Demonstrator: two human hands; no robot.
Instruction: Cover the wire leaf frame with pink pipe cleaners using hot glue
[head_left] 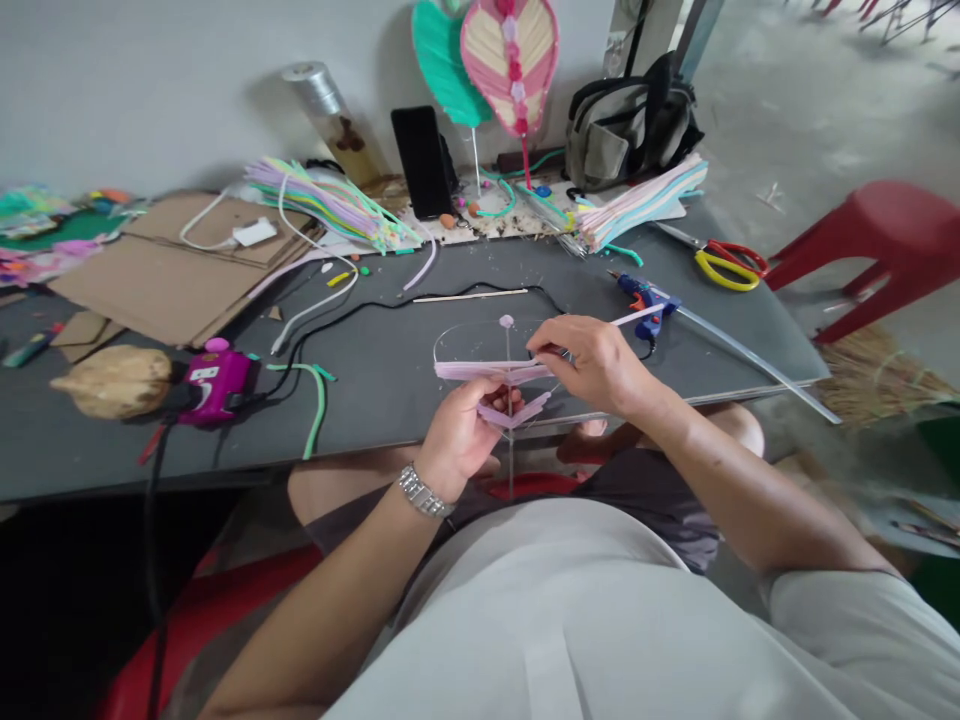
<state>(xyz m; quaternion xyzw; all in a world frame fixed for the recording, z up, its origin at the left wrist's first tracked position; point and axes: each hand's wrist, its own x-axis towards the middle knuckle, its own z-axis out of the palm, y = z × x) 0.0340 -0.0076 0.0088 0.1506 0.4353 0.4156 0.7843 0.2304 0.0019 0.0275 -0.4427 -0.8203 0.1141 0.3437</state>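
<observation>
My left hand [465, 425] is closed around the stem of a thin wire frame [435, 340] at the table's front edge. Rows of lilac pipe cleaners [472, 371] cross the frame, with a shorter angled group lower down. A small pale pink disc tops the stem. At the frame's right side, my right hand [589, 360] has its thumb and fingers pinched on a pale pipe cleaner [634, 315], whose end sticks out beyond the knuckles. Just past that hand lies a blue glue gun [645, 305] with a long clear glue stick [757, 362] in its back.
Scissors [724, 262] lie at the right; a red stool [892, 240] stands beyond. Pipe cleaner bundles [337, 205] and a phone [421, 162] are at the back, near two finished leaf shapes [510, 60]. Cardboard [172, 260] and a magenta device [217, 385] with a cord occupy the left.
</observation>
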